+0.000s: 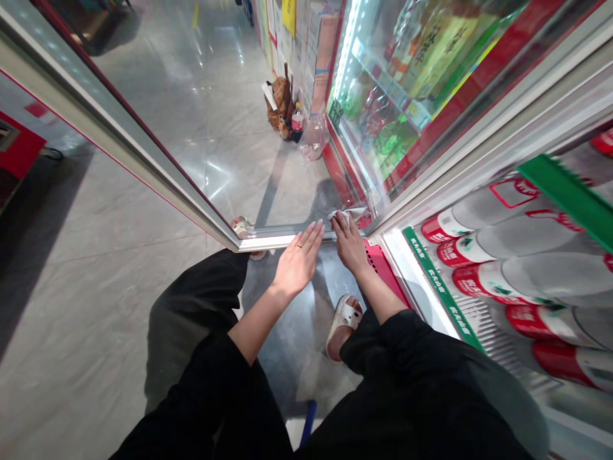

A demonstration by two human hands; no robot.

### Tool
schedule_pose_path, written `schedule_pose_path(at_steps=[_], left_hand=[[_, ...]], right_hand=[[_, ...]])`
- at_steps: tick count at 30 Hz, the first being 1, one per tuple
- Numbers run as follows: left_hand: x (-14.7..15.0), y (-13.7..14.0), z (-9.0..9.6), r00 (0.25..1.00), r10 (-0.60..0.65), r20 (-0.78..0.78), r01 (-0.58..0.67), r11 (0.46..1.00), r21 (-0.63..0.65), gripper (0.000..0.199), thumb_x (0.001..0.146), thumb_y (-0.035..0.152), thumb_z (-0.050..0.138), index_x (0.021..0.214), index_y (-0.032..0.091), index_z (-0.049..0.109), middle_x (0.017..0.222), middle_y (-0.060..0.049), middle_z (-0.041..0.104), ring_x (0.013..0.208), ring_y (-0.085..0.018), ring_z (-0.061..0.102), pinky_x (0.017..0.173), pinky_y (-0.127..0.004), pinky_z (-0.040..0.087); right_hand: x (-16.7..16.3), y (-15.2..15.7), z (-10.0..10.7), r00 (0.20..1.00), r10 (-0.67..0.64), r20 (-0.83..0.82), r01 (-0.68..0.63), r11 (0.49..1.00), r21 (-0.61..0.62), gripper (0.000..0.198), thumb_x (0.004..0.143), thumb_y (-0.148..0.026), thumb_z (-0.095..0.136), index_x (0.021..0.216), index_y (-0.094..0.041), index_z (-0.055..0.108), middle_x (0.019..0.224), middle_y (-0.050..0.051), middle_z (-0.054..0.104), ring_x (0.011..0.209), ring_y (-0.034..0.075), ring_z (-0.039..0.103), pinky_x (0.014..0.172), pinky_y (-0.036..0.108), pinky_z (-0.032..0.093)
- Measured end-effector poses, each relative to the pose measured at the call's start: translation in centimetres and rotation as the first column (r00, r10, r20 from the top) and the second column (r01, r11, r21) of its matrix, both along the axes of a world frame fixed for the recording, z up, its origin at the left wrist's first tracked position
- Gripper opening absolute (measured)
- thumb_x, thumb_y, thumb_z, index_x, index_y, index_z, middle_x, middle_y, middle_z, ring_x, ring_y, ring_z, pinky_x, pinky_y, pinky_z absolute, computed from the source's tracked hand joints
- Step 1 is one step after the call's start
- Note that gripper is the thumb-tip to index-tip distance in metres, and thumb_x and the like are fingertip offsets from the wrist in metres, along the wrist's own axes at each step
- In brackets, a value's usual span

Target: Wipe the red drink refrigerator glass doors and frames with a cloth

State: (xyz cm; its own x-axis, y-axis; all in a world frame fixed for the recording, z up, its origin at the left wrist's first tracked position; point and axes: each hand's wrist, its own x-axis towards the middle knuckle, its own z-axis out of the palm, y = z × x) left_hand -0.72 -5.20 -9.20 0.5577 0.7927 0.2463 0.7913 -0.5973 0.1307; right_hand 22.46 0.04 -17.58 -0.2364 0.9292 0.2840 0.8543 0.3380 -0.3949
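Observation:
A glass refrigerator door (pixel 211 220) with a pale metal frame stands swung out before me. My left hand (pixel 299 255) lies on the door's bottom rail, fingers stretched out together, a ring on one of them, nothing held. Close to the hinge-side corner, my right hand (pixel 349 243) presses a crumpled white cloth (pixel 354 213) against the bottom of the door. Part of the cloth is covered by the fingers; whether it is cloth or tissue I cannot tell.
Right of me, the open refrigerator holds large water bottles (pixel 507 281) behind a green shelf strip (pixel 440 287). Another drinks cooler (pixel 407 83) shows beyond the glass. On the floor (pixel 182 128) stand a cola bottle (pixel 297 121), a brown bag (pixel 281 96) and stacked cartons (pixel 320 57).

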Motion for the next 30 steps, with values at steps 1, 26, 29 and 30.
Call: schedule_pose_path(at_steps=[1,26,29,30], left_hand=[[0.3,0.1,0.0,1.000,-0.013,0.004,0.013,1.000,-0.004,0.079,0.098,0.007,0.042,0.175,0.012,0.028,0.181,-0.012,0.036,0.171,-0.021,0.028,0.139,-0.041,0.034],[2.8,0.3,0.5,0.998,-0.061,0.001,0.061,0.998,-0.006,0.076,0.098,0.004,0.041,0.173,0.009,0.031,0.182,-0.011,0.032,0.171,-0.020,0.026,0.140,-0.040,0.031],[2.9,0.2,1.2,0.998,-0.062,0.000,0.062,0.998,-0.009,0.074,0.100,0.005,0.039,0.173,0.010,0.030,0.182,-0.011,0.031,0.171,-0.021,0.025,0.139,-0.041,0.032],[2.9,0.2,1.3,0.998,-0.059,-0.004,0.059,0.998,-0.016,0.073,0.101,0.006,0.038,0.174,0.011,0.029,0.183,-0.011,0.030,0.172,-0.021,0.024,0.140,-0.041,0.032]], right_hand=[[-0.4,-0.1,-0.6,0.999,-0.019,-0.029,0.019,1.000,-0.002,0.062,0.107,-0.012,0.035,0.167,-0.018,0.050,0.180,0.009,0.041,0.173,0.023,0.021,0.142,0.045,0.023],[-0.9,4.9,-4.9,0.615,-0.551,-0.564,0.590,0.796,-0.134,0.084,0.100,-0.012,0.028,0.177,-0.008,-0.004,0.185,0.022,0.017,0.175,0.026,-0.005,0.139,0.063,0.013],[-0.5,4.9,-4.4,0.640,-0.506,-0.578,0.581,0.811,-0.068,0.089,0.099,-0.012,0.033,0.177,-0.011,-0.011,0.187,0.020,0.007,0.175,0.027,-0.010,0.139,0.063,0.011],[-0.5,4.7,-4.5,0.646,-0.498,-0.578,0.577,0.815,-0.057,0.090,0.098,-0.012,0.033,0.177,-0.012,-0.011,0.187,0.021,0.007,0.175,0.027,-0.009,0.139,0.063,0.013]])
